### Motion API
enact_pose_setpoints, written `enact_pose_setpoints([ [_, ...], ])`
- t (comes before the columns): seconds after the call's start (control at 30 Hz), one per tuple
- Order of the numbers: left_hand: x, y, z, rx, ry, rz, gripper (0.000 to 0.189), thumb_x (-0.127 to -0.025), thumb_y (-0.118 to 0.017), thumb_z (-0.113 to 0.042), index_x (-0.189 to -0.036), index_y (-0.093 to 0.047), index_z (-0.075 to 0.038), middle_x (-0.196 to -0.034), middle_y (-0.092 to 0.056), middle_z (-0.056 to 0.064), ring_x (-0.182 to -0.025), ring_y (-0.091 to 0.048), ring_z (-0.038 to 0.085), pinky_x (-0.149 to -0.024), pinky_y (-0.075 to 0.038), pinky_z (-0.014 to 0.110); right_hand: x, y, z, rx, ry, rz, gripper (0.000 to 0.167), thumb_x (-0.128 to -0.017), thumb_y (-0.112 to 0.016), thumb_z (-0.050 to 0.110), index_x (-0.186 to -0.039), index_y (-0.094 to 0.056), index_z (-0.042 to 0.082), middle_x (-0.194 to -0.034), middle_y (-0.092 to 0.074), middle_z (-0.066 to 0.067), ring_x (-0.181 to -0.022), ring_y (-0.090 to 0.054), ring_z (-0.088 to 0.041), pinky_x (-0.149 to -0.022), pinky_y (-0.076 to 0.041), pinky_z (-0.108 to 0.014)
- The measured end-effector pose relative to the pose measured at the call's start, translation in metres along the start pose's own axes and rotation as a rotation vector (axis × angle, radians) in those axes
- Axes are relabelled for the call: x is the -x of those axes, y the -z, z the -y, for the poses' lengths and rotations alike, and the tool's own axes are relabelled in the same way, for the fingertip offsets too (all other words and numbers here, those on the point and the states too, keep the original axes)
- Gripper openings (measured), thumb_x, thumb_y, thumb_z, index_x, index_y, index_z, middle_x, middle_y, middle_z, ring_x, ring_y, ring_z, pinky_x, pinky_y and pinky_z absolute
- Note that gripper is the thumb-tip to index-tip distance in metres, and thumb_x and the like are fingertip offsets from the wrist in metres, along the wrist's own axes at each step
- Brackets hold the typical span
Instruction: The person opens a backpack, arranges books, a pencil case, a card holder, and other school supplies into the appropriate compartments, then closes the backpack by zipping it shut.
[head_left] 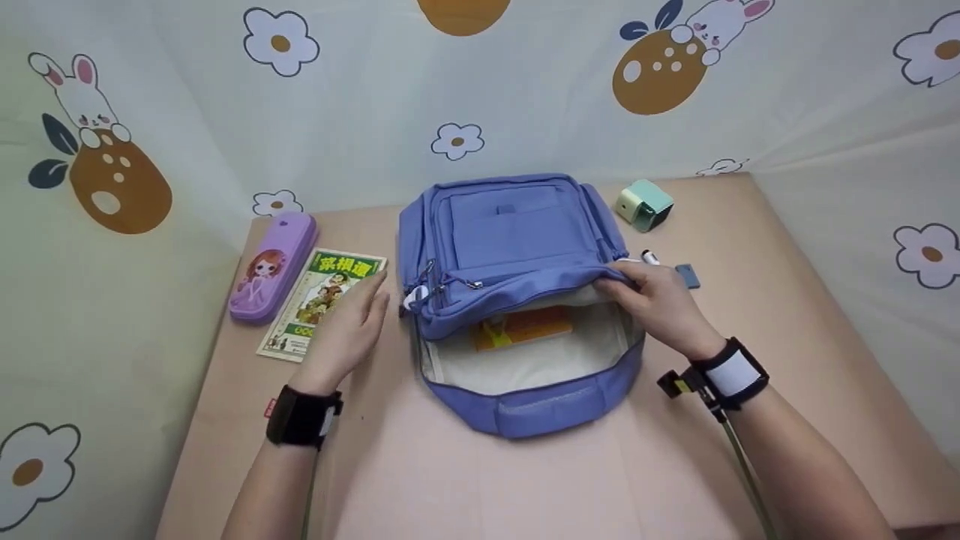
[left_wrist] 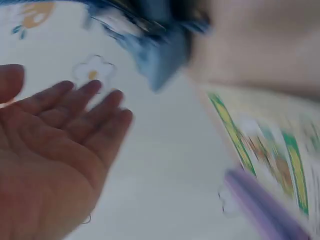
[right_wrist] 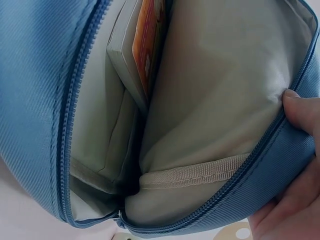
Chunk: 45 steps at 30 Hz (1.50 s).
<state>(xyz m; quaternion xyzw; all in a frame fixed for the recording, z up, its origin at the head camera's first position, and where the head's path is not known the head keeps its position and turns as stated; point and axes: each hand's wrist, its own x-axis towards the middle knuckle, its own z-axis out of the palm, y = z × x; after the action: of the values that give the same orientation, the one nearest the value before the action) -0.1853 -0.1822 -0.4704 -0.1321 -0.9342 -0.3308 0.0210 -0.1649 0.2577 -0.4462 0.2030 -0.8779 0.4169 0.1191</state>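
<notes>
A blue backpack point(head_left: 517, 225) lies on the table with its main zipper undone and its mouth facing the person. My right hand point(head_left: 664, 304) grips the upper edge of that opening, thumb over the zipper rim, as the right wrist view also shows. Inside, an orange-covered book point(head_left: 525, 328) rests against the pale lining point(right_wrist: 215, 90). My left hand point(head_left: 349, 334) holds nothing; its fingers are extended, and in the head view it overlaps a green-and-cream comic booklet point(head_left: 337, 262) left of the bag. The left wrist view is blurred, showing the palm with fingers spread a little.
A purple pencil case point(head_left: 274, 266) with a cartoon girl lies at the table's left edge, beside the booklet. Behind the right hand are a mint-green box-shaped object point(head_left: 645, 204), a dark-capped marker point(head_left: 650, 258) and a small blue-grey block point(head_left: 687, 276). A patterned curtain point(head_left: 360, 97) borders the table.
</notes>
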Motion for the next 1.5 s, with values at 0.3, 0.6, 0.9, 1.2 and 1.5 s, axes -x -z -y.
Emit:
enact_pose_setpoints([
  [0.3,0.019,-0.008,0.062,-0.397,0.238,0.09,0.063,-0.108,-0.041,-0.026,-0.15,-0.027,0.018,-0.157,-0.019,0.042,-0.145,-0.019,0.058,-0.116,-0.016,0.07,-0.001,-0.001,0.001,-0.031,0.002,0.015,0.02,-0.098,-0.071,0.02,-0.115,-0.077,0.011,-0.103,-0.073,0.001,-0.084,-0.063,-0.014,-0.069,-0.051,-0.019],
  [0.6,0.026,-0.016,0.045,-0.446,0.26,0.174,0.066,-0.108,-0.04,-0.031,-0.151,-0.027,0.017,-0.157,-0.018,0.041,-0.145,-0.019,0.059,-0.117,-0.022,0.065,0.0,0.0,0.004,0.004,-0.016,-0.003,0.02,-0.098,-0.071,0.022,-0.113,-0.077,0.011,-0.098,-0.07,0.0,-0.081,-0.06,-0.014,-0.065,-0.047,-0.019],
  [0.9,0.02,0.001,0.034,-0.416,0.275,0.252,0.063,-0.102,-0.055,-0.039,-0.139,-0.051,0.012,-0.139,-0.049,0.038,-0.124,-0.05,0.057,-0.098,-0.045,0.068,0.0,-0.002,0.003,0.008,-0.033,0.016,0.022,-0.098,-0.071,0.025,-0.115,-0.077,0.011,-0.101,-0.071,0.0,-0.082,-0.06,-0.014,-0.066,-0.048,-0.02],
  [1.2,0.022,0.028,0.048,-0.402,0.512,0.342,0.098,-0.088,-0.063,-0.069,-0.123,-0.054,0.022,-0.123,-0.052,0.046,-0.098,-0.06,0.045,-0.077,-0.054,0.058,0.001,-0.001,0.005,0.018,-0.05,0.03,0.024,-0.098,-0.071,0.027,-0.116,-0.077,0.011,-0.105,-0.072,0.0,-0.084,-0.061,-0.014,-0.068,-0.049,-0.021],
  [1.5,0.023,0.034,0.058,-0.383,0.566,0.247,0.126,-0.073,-0.074,-0.076,-0.133,-0.036,0.029,-0.125,-0.045,0.048,-0.111,-0.052,0.055,-0.083,-0.053,0.061,0.001,-0.002,0.005,0.016,-0.047,0.037,0.023,-0.099,-0.07,0.027,-0.116,-0.077,0.013,-0.099,-0.069,0.001,-0.084,-0.058,-0.014,-0.068,-0.047,-0.022],
])
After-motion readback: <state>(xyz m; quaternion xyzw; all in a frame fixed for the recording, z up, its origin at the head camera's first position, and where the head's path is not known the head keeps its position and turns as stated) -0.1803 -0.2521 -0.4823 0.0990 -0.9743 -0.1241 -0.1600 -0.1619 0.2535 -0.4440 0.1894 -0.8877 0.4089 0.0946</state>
